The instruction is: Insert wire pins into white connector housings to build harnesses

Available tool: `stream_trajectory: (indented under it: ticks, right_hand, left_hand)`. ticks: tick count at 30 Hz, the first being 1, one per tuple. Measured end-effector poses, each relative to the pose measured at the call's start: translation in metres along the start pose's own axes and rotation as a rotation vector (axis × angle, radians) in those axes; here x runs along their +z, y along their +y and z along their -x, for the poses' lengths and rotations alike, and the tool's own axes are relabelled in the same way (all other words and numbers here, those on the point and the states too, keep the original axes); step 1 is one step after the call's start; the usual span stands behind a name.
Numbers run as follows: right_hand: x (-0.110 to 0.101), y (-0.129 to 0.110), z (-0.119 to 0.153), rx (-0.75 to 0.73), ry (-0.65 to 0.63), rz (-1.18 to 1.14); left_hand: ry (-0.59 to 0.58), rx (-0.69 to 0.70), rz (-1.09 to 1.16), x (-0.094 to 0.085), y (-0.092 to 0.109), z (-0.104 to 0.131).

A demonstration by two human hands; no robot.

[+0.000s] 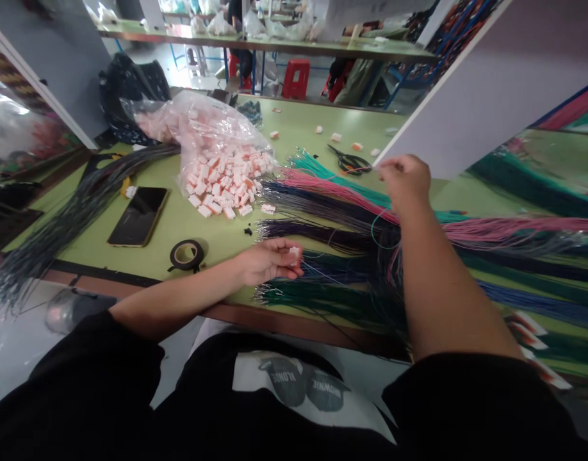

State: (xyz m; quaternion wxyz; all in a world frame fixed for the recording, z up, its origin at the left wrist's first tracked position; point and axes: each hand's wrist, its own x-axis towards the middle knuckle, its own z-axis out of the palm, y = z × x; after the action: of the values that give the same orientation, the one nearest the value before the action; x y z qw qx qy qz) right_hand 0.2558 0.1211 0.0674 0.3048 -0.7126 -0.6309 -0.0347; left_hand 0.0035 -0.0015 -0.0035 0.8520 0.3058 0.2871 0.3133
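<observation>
My left hand (271, 261) pinches a small white and orange connector (294, 256) above the front of the wire bundles, and a thin wire trails from it to the right. Raised at the right, my right hand (408, 180) has its fingers pinched on the end of a thin wire, near the white panel's lower corner. Below it lie pink wires (332, 191) and green wires (323, 171) with metal tips toward the left. Dark wire bundles (318, 232) run alongside them. A pile of similar connectors (224, 182) spills from a clear plastic bag (202, 125).
Black-handled snips (349, 159) lie behind the wires. A phone (138, 216) and black tape roll (187, 255) are at the left, beside a grey wire bundle (97, 186). A white panel (457, 89) slants up at the right; a red stool (296, 78) stands beyond the table.
</observation>
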Motion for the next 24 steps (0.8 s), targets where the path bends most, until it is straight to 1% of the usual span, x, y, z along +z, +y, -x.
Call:
stream_trajectory:
  ticks: [1, 2, 3, 4, 5, 6, 7, 8, 9, 10, 11, 12, 13, 14, 15, 16, 17, 18, 19, 20, 21, 22, 23, 24]
  right_hand:
    - [-0.009, -0.004, 0.006, -0.012, -0.056, -0.065]
    - [-0.019, -0.01, 0.012, -0.012, -0.141, -0.086]
    - [-0.029, -0.015, 0.019, -0.004, -0.229, -0.05]
    - [-0.039, -0.019, 0.024, 0.02, -0.266, 0.043]
    - [-0.048, -0.022, 0.028, 0.077, -0.245, 0.151]
    - [-0.056, -0.023, 0.031, 0.155, -0.173, 0.246]
    - [-0.062, -0.022, 0.034, 0.231, -0.068, 0.297]
    - [-0.066, -0.019, 0.036, 0.277, 0.031, 0.285]
    - [-0.068, -0.017, 0.039, 0.277, 0.105, 0.212]
    - [-0.068, -0.016, 0.043, 0.23, 0.132, 0.108]
    - [-0.065, -0.017, 0.048, 0.149, 0.105, 0.001]
    - [-0.061, -0.021, 0.054, 0.057, 0.029, -0.08]
    - [-0.056, -0.026, 0.061, -0.026, -0.084, -0.114]
    - [-0.05, -0.033, 0.067, -0.089, -0.212, -0.092]
    - [-0.046, -0.04, 0.072, -0.12, -0.327, -0.014]
    - [-0.043, -0.046, 0.076, -0.111, -0.405, 0.101]
    - [-0.042, -0.05, 0.077, -0.063, -0.431, 0.233]
    - [-0.044, -0.051, 0.077, 0.012, -0.415, 0.358]
    - [-0.048, -0.051, 0.075, 0.1, -0.358, 0.455]
    - [-0.053, -0.048, 0.073, 0.179, -0.277, 0.5]
    - [-0.06, -0.045, 0.072, 0.226, -0.191, 0.477]
    - [-0.066, -0.042, 0.071, 0.223, -0.123, 0.38]
    - [-0.071, -0.04, 0.073, 0.177, -0.085, 0.226]
    - [-0.073, -0.041, 0.076, 0.098, -0.086, 0.043]
  left_hand:
    - [0.006, 0.0, -0.005, 0.001, 0.0, 0.0]
    - [0.015, -0.002, -0.008, 0.001, 0.001, 0.001]
    - [0.024, -0.002, -0.011, 0.002, 0.002, 0.001]
    - [0.029, -0.004, -0.013, 0.003, 0.003, 0.002]
    - [0.032, -0.005, -0.015, 0.004, 0.003, 0.003]
    - [0.033, -0.001, -0.017, 0.004, 0.003, 0.003]
    - [0.03, 0.002, -0.019, 0.004, 0.004, 0.003]
    - [0.026, 0.006, -0.021, 0.004, 0.003, 0.003]
    - [0.023, 0.01, -0.023, 0.003, 0.003, 0.003]
    - [0.021, 0.012, -0.024, 0.003, 0.003, 0.003]
    - [0.018, 0.015, -0.023, 0.002, 0.003, 0.002]
    - [0.016, 0.016, -0.02, 0.001, 0.002, 0.002]
    - [0.014, 0.018, -0.018, 0.001, 0.002, 0.001]
    - [0.015, 0.021, -0.016, 0.001, 0.002, 0.001]
    - [0.017, 0.023, -0.014, 0.0, 0.002, 0.001]
    - [0.02, 0.023, -0.013, 0.0, 0.002, 0.001]
    - [0.023, 0.021, -0.013, 0.0, 0.003, 0.001]
    - [0.026, 0.018, -0.014, 0.001, 0.003, 0.001]
    - [0.029, 0.016, -0.013, 0.001, 0.003, 0.002]
    - [0.029, 0.012, -0.012, 0.001, 0.004, 0.002]
    - [0.024, 0.01, -0.01, 0.001, 0.004, 0.002]
    - [0.016, 0.007, -0.008, 0.001, 0.004, 0.002]
    - [0.006, 0.006, -0.004, 0.001, 0.004, 0.002]
    - [-0.003, 0.004, 0.001, 0.0, 0.004, 0.002]
